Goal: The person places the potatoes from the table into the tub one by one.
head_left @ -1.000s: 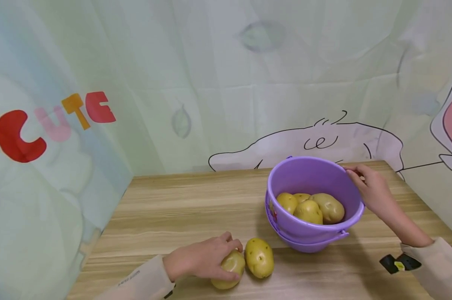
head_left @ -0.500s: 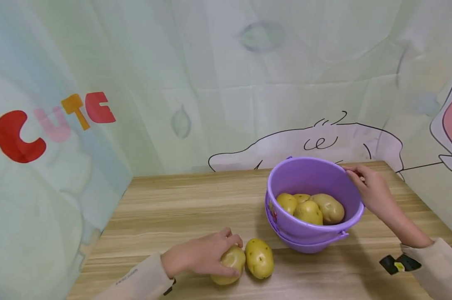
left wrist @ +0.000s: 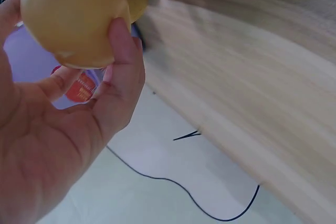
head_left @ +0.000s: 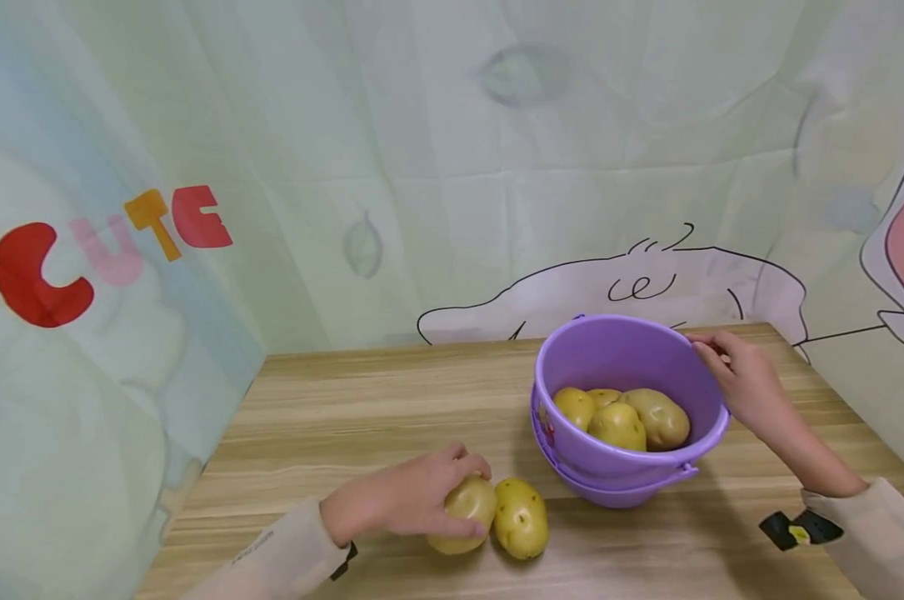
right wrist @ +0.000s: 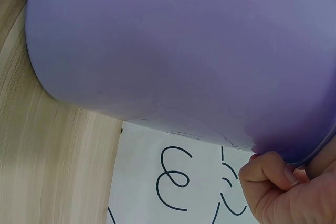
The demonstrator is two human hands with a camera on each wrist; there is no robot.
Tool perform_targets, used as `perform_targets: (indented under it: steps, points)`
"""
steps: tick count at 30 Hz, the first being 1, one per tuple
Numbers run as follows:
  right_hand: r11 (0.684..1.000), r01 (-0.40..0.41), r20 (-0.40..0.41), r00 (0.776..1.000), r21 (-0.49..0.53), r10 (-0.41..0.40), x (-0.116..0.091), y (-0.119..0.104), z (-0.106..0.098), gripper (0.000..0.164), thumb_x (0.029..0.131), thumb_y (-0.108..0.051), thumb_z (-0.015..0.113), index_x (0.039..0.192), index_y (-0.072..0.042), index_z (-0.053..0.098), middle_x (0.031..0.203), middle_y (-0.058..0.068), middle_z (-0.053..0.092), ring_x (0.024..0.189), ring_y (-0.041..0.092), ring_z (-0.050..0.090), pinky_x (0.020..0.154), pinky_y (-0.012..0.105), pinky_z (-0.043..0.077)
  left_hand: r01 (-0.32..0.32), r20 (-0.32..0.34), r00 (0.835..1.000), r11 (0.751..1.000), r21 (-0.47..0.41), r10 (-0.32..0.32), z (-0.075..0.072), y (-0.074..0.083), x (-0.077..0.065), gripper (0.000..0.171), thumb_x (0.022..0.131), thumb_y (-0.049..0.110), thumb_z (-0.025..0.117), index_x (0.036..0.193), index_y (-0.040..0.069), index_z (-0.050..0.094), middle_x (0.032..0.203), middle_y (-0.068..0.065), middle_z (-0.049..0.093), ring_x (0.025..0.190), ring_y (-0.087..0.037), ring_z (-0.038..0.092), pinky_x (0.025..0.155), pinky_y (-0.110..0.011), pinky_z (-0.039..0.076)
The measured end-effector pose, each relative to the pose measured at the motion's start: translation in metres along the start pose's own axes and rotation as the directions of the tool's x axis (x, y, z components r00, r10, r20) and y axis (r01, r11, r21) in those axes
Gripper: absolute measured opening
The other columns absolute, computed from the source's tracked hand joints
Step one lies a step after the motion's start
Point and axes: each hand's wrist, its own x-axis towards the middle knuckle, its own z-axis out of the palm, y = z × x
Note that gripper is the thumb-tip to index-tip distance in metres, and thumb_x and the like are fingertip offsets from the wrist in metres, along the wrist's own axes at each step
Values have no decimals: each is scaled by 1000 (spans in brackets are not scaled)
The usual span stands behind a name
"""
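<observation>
My left hand (head_left: 414, 500) grips a yellow potato (head_left: 470, 505) between thumb and fingers near the front of the table. In the left wrist view that potato (left wrist: 73, 14) fills the curl of the fingers. Just to its right lies a second potato (head_left: 521, 518) with dark eyes, on the wood. A purple bucket (head_left: 624, 471) stands farther right with several potatoes (head_left: 618, 427) inside. On the bucket's right rim, my right hand (head_left: 747, 379) pinches the edge with curled fingers; the right wrist view shows this hand (right wrist: 289, 187) at the rim beside the bucket wall (right wrist: 173, 61).
The bucket's purple handle (head_left: 616, 482) hangs down on its near side. The wooden table (head_left: 362, 408) ends at the back against a printed curtain (head_left: 422, 167) with cartoon drawings. Another curtain side (head_left: 84, 400) with coloured letters borders the left.
My left hand and its potato have shifted slightly up and to the right. The right hand stays on the bucket rim, and the bucket has not visibly moved.
</observation>
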Motion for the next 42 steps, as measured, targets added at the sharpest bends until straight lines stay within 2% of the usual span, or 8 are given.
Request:
perform_targets:
  steps: [3,8,9,11,16,24,32,42]
  points:
    - [1000,3,2,1000,8,-3,0,0,0,25,105,-7,49,113,12,63,103,29,65,91,28,59,68,6,40,8,-12,1000,1000,-26,-8,-5,3,0,61,88,55,67,132,15,55,111,2,49,91,-6,52,75,-23,49]
    - [1000,0,5,1000,1,0,-1,-1,-1,26,105,-9,48,114,11,63,102,28,65,88,9,54,68,6,40,7,-56,998,998,-58,-10,-17,8,1,60,88,54,68,133,16,55,113,1,49,93,-8,53,76,-24,50]
    - [1000,-2,6,1000,-2,2,-1,-1,-1,26,106,-9,48,114,11,63,102,27,65,88,8,54,68,5,40,2,-67,998,998,-60,-6,-19,9,1,60,88,53,69,133,16,55,113,1,49,93,-8,53,76,-24,50]
    - [1000,-6,10,1000,0,6,-1,-1,-1,27,106,-9,47,115,11,62,103,28,65,89,13,56,68,6,40,0,-81,997,998,-57,-4,-24,10,1,60,88,53,69,134,17,55,113,1,49,92,-9,54,75,-24,50]
    - [1000,-11,14,1000,11,10,0,-1,-1,26,106,-7,47,116,12,61,105,31,64,96,39,60,68,6,39,3,-104,995,999,-43,-8,-36,15,2,61,89,56,67,136,19,55,113,1,49,90,-10,55,71,-24,51]
    - [1000,-10,7,1000,2,10,0,-2,-1,26,105,-7,48,115,12,62,103,29,65,92,32,59,67,6,40,-67,-155,986,998,-9,65,-49,19,7,60,90,52,68,136,17,55,114,-1,51,93,-12,54,75,-24,51]
    - [1000,-28,28,999,13,28,-1,-3,-1,29,106,-9,46,117,13,60,107,33,63,100,44,59,70,8,39,-101,-166,981,995,7,101,-62,26,10,58,90,50,69,136,18,55,115,-1,52,94,-12,54,74,-25,52]
    - [1000,-23,20,1000,15,23,0,-2,0,28,106,-8,47,117,13,61,108,33,63,99,46,60,68,8,40,-141,-194,972,990,-9,137,-77,37,18,60,91,51,68,139,18,54,124,0,53,102,-11,53,79,-28,52]
